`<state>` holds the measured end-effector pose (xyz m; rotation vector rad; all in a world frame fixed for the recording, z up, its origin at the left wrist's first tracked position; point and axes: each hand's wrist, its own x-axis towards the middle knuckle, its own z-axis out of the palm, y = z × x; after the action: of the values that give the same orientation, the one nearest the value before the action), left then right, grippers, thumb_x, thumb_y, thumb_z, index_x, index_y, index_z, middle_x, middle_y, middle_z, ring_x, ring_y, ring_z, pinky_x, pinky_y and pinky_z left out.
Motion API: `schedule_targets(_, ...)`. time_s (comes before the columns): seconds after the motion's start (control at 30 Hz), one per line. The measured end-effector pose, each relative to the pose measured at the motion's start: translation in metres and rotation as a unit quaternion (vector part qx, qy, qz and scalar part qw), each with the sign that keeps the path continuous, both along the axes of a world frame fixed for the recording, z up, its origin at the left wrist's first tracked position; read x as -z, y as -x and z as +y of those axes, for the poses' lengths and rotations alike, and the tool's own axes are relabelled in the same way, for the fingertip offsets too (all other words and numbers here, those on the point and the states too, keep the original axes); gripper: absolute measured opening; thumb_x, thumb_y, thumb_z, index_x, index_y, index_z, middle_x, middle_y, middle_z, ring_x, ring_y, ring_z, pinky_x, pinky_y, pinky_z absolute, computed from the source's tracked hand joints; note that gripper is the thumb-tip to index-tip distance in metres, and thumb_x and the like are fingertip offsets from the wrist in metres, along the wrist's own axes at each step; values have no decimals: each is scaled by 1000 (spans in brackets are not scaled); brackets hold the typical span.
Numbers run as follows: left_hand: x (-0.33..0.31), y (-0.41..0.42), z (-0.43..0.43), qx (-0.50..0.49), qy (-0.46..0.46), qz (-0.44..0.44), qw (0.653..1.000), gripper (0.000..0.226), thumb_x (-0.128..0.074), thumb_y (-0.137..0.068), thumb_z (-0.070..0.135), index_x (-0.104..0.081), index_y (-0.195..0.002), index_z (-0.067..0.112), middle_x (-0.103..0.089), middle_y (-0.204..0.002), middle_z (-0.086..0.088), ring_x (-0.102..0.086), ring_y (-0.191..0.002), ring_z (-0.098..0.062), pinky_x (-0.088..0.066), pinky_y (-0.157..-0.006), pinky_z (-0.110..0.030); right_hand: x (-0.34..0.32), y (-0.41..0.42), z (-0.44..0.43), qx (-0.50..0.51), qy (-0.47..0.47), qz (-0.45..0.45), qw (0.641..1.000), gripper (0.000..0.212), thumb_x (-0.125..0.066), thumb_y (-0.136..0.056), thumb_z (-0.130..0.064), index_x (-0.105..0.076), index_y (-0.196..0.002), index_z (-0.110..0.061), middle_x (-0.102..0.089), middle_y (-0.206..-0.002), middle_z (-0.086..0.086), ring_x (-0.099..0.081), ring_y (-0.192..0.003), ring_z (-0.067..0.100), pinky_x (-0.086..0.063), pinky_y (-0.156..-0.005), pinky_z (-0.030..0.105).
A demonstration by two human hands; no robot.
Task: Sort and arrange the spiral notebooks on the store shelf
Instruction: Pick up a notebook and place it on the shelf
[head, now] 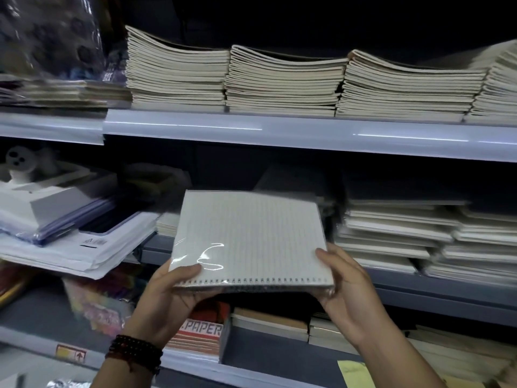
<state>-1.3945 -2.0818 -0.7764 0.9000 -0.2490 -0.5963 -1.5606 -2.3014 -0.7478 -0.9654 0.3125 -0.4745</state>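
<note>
Both hands grip one white plastic-wrapped spiral notebook [249, 239] by its coil-edge corners: left hand [167, 298] thumb on top, right hand [347, 287] likewise, before the middle grey shelf [419, 287].

"PAPER", in pale block capitals, runs across the front of a red-and-white pack [202, 330] standing at the front edge of the lower shelf [265, 357]. Further left, on the shelf's front rail [30, 345], a red-and-yellow sticker [71, 353] bears an upward arrow; its wording is too blurred to read. A barcode label [95, 243] on a white packet [56, 259] higher up is also illegible.
</note>
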Motion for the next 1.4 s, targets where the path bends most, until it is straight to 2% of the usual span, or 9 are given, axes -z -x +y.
schedule_targets(0.1, -2, 0, 3, 15, -9, -19, 1000, 41, -51, -89, 7, -59, -128, -4, -63, -129, -30, -67, -109, -43, -60, -84, -49, 3, -1, 0, 24, 37, 35, 998, 27, -65, -90, -12, -71, -115, -19, -73, -115, 11, -72, -103, 30, -56, -76, 42)
schedule_targets(0.23, -7, 9, -8, 42, 46, -17, 998, 46, -42, -100, 32, -50, -144, 23, -62, -138, -15, -62, -124, -36, -51, -100, -52, 8, -7, 8, 46, 4, 3, 999, 29, -65, -89, -6, -65, -117, -15, -72, -115, 12, -69, -106, 33, -58, -79, 51)
schedule_targets(0.53, 1, 16, -36, -65, 52, -31, 996, 48, -53, -96, 4, -51, -142, 18, -63, -137, -13, -59, -127, -34, -43, -110, -54, 13, -18, 27, -8, 59, -22, 998, 39, -63, -86, 3, -55, -123, -8, -72, -117, 13, -70, -107, 31, -56, -86, 49)
schedule_targets(0.77, -2, 3, -21, -33, 6, -89, 996, 43, -48, -100, 14, -54, -141, 24, -64, -137, -11, -60, -125, -37, -45, -105, -57, 12, -11, 9, 31, 75, 8, 997, 25, -64, -89, -2, -72, -111, -12, -74, -104, 15, -71, -84, 24, -60, -67, 40)
schedule_targets(0.93, 1, 2, -16, 112, -47, -86, 989, 46, -54, -101, 33, -48, -145, 24, -60, -141, -9, -60, -127, -33, -44, -104, -57, 17, -14, 8, 73, 35, -35, 996, 13, -58, -88, 4, -67, -91, -6, -70, -93, 15, -68, -74, 21, -61, -62, 36)
schedule_targets(1.0, 4, 1, -8, 204, -78, -100, 971, 54, -66, -93, 33, -49, -144, 23, -59, -140, -18, -64, -116, -41, -54, -92, -54, 17, -17, 10, 75, 37, -45, 995, 12, -62, -83, 1, -69, -85, -8, -70, -91, 15, -68, -74, 22, -61, -61, 35)
schedule_targets(1.07, 3, -1, 3, 248, -106, -107, 957, 58, -75, -83, 23, -56, -137, 18, -60, -129, -31, -70, -87, -42, -61, -62, -40, 16, -22, 12, 78, 31, -55, 995, 11, -64, -79, -2, -69, -84, -10, -71, -92, 15, -69, -75, 22, -61, -60, 35)
schedule_targets(1.2, 6, -12, 14, 200, -107, -104, 968, 58, -79, -76, 5, -62, -131, 8, -61, -96, -33, -63, -53, -26, -51, -43, -26, 15, -33, 19, 67, 28, -70, 995, 22, -63, -85, -2, -68, -105, -10, -71, -105, 18, -70, -81, 25, -62, -66, 38)
schedule_targets(1.4, 6, -23, 31, 78, -112, -123, 983, 39, -71, -85, 3, -69, -123, 12, -66, -107, -23, -49, -67, -21, -43, -55, -23, 15, -66, 36, 44, 20, -62, 997, 36, -62, -92, -5, -60, -128, -11, -72, -118, 14, -72, -97, 24, -61, -78, 41)
